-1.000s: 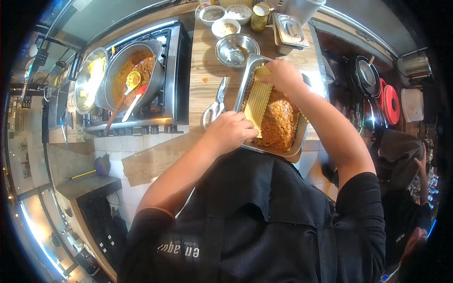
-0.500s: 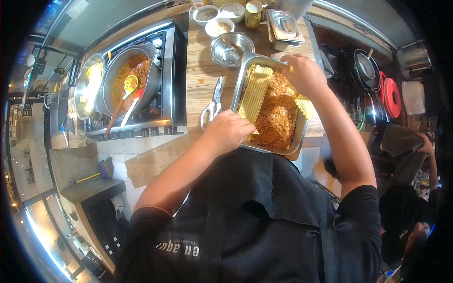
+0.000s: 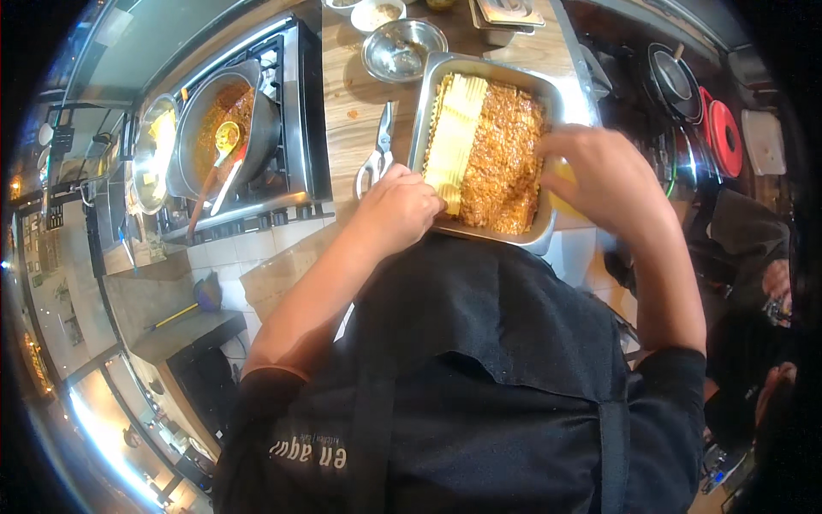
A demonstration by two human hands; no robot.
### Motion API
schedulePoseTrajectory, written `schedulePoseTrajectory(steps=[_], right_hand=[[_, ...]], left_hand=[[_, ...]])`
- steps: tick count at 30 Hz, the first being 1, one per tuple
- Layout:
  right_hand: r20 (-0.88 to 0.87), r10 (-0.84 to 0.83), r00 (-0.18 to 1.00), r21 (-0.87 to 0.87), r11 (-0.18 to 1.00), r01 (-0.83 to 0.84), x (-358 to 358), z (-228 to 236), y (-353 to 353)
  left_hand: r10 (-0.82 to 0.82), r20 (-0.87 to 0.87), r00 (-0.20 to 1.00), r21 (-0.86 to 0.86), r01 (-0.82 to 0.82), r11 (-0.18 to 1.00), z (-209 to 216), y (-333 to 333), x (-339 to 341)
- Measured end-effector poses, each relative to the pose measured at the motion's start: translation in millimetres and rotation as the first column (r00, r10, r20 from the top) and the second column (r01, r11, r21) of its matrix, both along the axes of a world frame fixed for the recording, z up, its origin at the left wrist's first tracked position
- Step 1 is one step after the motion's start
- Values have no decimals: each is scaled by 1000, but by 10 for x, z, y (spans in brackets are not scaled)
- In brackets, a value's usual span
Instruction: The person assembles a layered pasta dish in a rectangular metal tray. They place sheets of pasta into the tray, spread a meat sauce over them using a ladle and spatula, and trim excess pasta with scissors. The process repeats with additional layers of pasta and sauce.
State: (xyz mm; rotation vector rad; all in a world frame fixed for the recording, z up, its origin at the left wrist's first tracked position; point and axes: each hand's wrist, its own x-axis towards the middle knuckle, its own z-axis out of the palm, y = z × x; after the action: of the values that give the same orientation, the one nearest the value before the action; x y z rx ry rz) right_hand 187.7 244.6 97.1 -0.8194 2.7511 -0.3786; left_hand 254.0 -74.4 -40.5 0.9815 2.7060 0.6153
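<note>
A rectangular metal baking pan [image 3: 548,94] holds chunky red-brown meat sauce [image 3: 505,163]. One ridged yellow lasagna sheet [image 3: 458,128] lies lengthwise over the sauce along the pan's left side. At that sheet's near end is my left hand [image 3: 401,210], fingers closed and fingertips at its edge by the pan's near left corner. My right hand [image 3: 604,176] is over the pan's right rim, thumb and fingers curled round another yellow lasagna sheet [image 3: 562,182], partly hidden and blurred. Kitchen scissors [image 3: 379,154] lie on the wooden counter left of the pan.
A steel bowl [image 3: 402,51] stands beyond the pan, near a small white bowl [image 3: 377,14] and lidded metal containers [image 3: 509,10]. Left, a large pot [image 3: 265,128] of sauce with a ladle [image 3: 228,137] sits on the stove, beside a metal basin [image 3: 154,163]. Another person [image 3: 745,343] is at right.
My right hand has moved from the pan's far edge to its right rim, drawing a lasagna sheet off the sauce. My left hand stays by the left sheet's near end. The view has shifted.
</note>
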Motion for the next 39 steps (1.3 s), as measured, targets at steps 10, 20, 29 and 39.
schedulePoseTrajectory(steps=[10, 20, 29, 39], right_hand=[[250, 4, 968, -130, 991, 30, 691, -466, 216], [379, -104, 920, -267, 939, 216, 944, -815, -97], [353, -371, 859, -166, 879, 448, 1082, -347, -379], [278, -419, 864, -353, 792, 498, 1391, 50, -684]], left_hand=[[-22, -1, 1000, -163, 22, 986, 145, 127, -5], [327, -4, 945, 65, -326, 943, 349, -585, -125], [-1, -70, 998, 167, 13, 986, 210, -590, -65], [-246, -348, 905, -267, 156, 951, -56, 1, -1027]])
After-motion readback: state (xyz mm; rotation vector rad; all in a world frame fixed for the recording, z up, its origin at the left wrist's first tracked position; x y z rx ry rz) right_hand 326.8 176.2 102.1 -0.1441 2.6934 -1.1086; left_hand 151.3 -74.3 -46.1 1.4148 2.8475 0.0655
